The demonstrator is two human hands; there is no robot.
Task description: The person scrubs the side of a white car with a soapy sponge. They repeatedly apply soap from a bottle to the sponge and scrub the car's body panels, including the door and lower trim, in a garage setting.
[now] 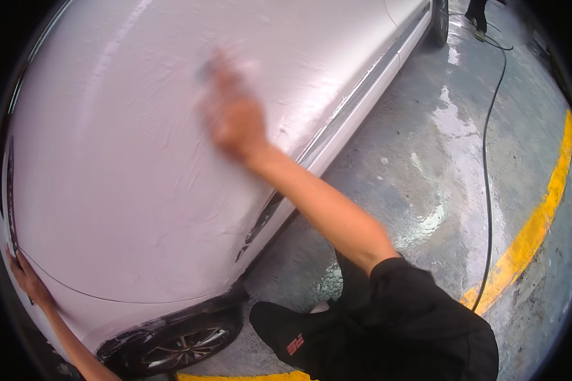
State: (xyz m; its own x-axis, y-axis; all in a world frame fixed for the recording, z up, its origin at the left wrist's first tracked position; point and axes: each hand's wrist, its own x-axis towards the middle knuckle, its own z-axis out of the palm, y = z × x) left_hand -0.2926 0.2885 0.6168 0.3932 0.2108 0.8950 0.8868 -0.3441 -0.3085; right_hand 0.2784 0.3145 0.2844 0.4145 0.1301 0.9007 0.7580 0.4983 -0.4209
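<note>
A pale, glossy car body (127, 190) fills the left and middle of the head view, with streaks across its wet-looking panel. My right hand (235, 117) is over the upper middle of the panel, badly smeared by motion; whether it holds anything near its blurred fingertips is unclear. My left hand (28, 276) rests at the car's far left edge, beside a panel seam, its fingers stretched along the bodywork.
A wheel (184, 348) is below the panel, another (438, 22) at top right. Wet grey floor (400, 165) runs alongside the car, with a black hose (487, 190) and yellow painted line (534, 228). Another person's legs and feet (476, 19) show at top right.
</note>
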